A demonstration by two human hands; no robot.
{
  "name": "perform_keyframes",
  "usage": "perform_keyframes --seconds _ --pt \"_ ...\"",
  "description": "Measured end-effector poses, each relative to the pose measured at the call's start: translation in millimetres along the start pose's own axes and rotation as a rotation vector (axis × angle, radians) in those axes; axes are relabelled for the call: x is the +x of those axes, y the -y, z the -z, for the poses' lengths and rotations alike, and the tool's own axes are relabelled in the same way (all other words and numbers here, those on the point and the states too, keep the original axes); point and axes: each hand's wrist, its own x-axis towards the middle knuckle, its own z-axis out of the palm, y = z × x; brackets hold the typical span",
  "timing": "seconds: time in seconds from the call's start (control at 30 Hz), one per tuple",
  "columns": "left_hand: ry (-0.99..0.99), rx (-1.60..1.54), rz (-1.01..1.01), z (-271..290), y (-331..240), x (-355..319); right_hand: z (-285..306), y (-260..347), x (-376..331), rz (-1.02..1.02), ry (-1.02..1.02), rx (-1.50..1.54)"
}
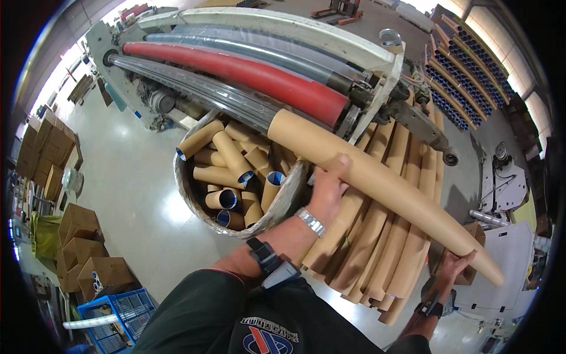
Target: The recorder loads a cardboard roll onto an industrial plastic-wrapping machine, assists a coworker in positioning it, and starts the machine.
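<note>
A long brown cardboard tube (389, 186) slants from the middle of the view down to the lower right. My left hand (329, 192) grips it from below near its far left end, thumb along the side. My right hand (457, 264) holds the underside close to its near right end. The tube's far end meets the free end of a ribbed metal shaft (194, 88) on the machine; whether it sits around the shaft I cannot tell. Under the tube lies a stack of similar long tubes (368, 248). A round bin (247, 232) with several short cut tubes (232, 156) stands left of my left hand.
The machine's red roller (236, 74) runs behind the shaft, beside a white frame arm (380, 97). Racked tubes (466, 71) stand at the far right. Cardboard boxes (79, 230) and a blue crate (118, 312) are at left. A light-coloured cabinet (501, 265) stands at right.
</note>
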Motion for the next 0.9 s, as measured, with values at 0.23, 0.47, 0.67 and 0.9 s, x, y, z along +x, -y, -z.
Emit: perform_keyframes --seconds 0.23,0.47,0.67,0.9 --pt "0.076 -0.149 -0.062 66 -85 69 -145 -136 -167 -0.102 0.365 0.056" --pt "-0.108 0.005 -0.383 291 -424 246 -297 -344 -360 -0.361 1.101 -0.925" --pt "0.108 -0.019 -0.090 208 -311 186 -390 -506 -422 -0.022 1.342 -1.747" --pt "-0.052 0.222 -0.259 249 -406 235 -429 -645 -447 0.176 1.349 -2.038"
